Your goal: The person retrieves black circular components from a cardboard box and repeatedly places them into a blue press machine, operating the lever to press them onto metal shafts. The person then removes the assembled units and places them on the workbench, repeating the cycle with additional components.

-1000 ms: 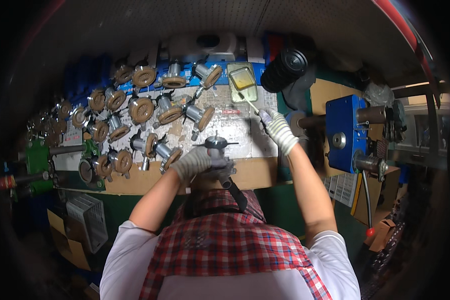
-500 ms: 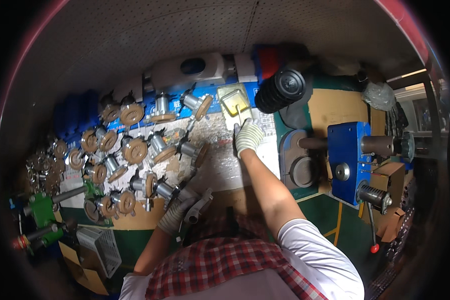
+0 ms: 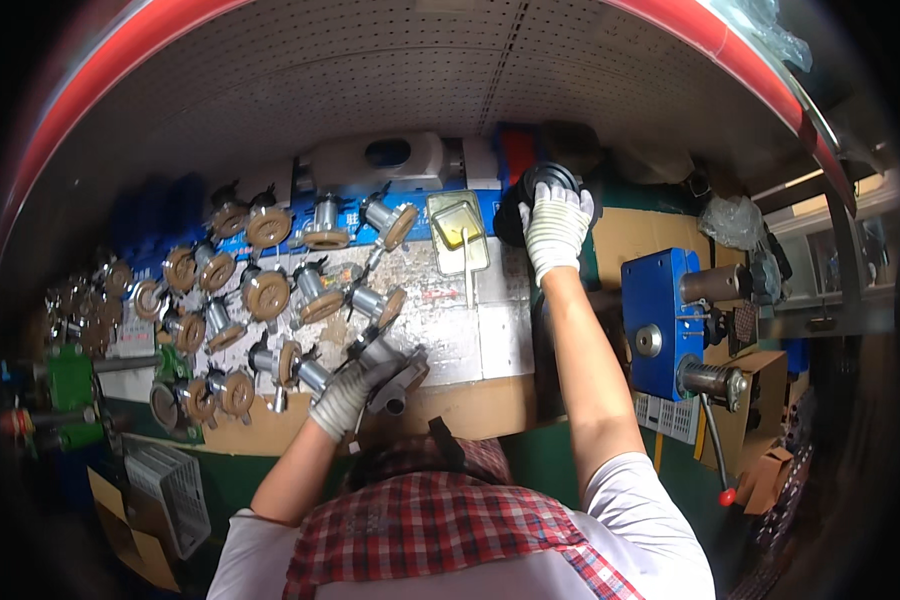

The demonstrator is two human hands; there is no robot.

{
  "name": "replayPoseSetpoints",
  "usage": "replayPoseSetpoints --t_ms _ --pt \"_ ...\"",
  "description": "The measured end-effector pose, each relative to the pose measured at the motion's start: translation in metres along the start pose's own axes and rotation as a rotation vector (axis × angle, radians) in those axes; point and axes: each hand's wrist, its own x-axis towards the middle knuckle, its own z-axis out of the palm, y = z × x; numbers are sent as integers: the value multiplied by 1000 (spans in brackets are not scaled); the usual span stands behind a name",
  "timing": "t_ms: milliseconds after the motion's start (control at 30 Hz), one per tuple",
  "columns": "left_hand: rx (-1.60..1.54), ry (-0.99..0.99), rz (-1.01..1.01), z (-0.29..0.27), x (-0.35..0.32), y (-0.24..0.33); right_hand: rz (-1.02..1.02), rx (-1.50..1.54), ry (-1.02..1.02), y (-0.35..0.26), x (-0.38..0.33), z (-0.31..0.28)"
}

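Note:
My left hand [image 3: 340, 402], in a striped white glove, is closed on a grey cast-metal housing [image 3: 410, 372] with a round tube end, low at the table's front edge. Its fingertips are partly hidden behind the part. My gloved right hand [image 3: 555, 235] reaches far forward, fingers stretched over the top of a stack of black ribbed rings [image 3: 548, 176]. Left of that stack lies a shallow tray [image 3: 438, 262] holding something yellow, with a pale-handled tool [image 3: 469, 280] resting in it. Several silver cylinders with brown discs [image 3: 267, 292] stand left of my hands.
A blue press [image 3: 660, 320] with a red-knobbed lever [image 3: 727, 496] stands at the right. A green clamp-like machine [image 3: 70, 395] is at the far left. A large grey casing [image 3: 375, 160] lies along the back. Crates and cardboard boxes [image 3: 760, 410] sit below the table.
My right hand has moved from the handle at the yellow tray rightward and forward onto the black stack. The tool stays in the tray. My left hand keeps holding the housing. The view has shifted.

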Motion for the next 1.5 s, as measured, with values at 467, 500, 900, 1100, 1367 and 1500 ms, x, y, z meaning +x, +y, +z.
replayPoseSetpoints --t_ms 467,500,900,1100,1367,1500 --pt "1328 450 793 120 15 -2 720 2145 -485 38 -165 -224" --pt "1318 427 858 130 18 -8 591 1969 -498 40 -175 -226" --pt "1137 242 1056 222 53 -74 430 1542 -515 100 -254 -198" --pt "806 -262 473 254 112 -138 641 1453 -682 146 -287 -115" --pt "1151 -211 474 320 174 -156 1063 1467 -1157 226 -257 -56" --pt "768 -113 584 329 207 -144 513 1082 -690 217 -265 7"
